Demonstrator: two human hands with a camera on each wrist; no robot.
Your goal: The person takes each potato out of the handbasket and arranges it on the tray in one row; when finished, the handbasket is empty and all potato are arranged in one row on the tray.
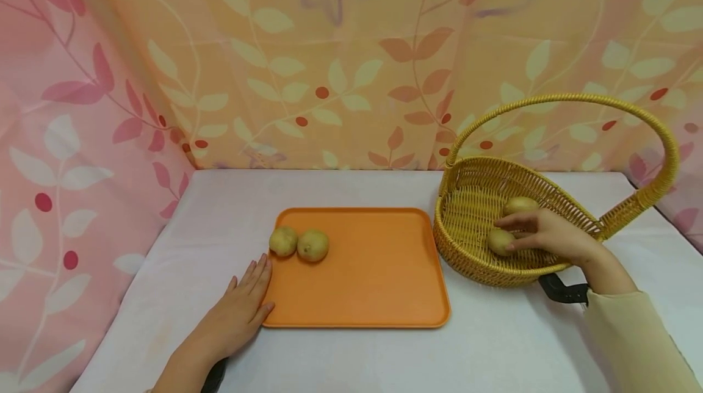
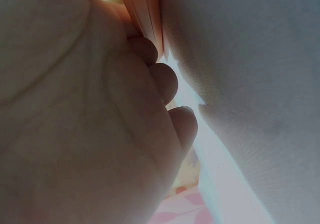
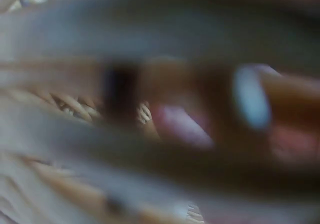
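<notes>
My right hand (image 1: 549, 235) reaches over the basket's near rim, its thumb and fingers around a small yellowish-brown potato (image 1: 500, 242) inside. Behind those fingers, a second potato (image 1: 520, 205) lies in the wicker basket (image 1: 467, 204). At the left edge of the orange tray (image 1: 362, 277), my left hand (image 1: 236, 313) rests with fingers straight, touching the rim. Two more potatoes, one (image 1: 283, 241) by the left rim and one (image 1: 313, 245) beside it, sit on the tray. In the left wrist view, fingertips (image 2: 165, 82) lie along the tray's side. The right wrist view is blurred.
The basket's tall arched handle (image 1: 571, 98) rises over its right side. A white cloth (image 1: 379, 362) covers the table. Patterned fabric (image 1: 351, 75) hangs behind and at the left. A black wrist strap (image 1: 562, 290) sits below the right hand.
</notes>
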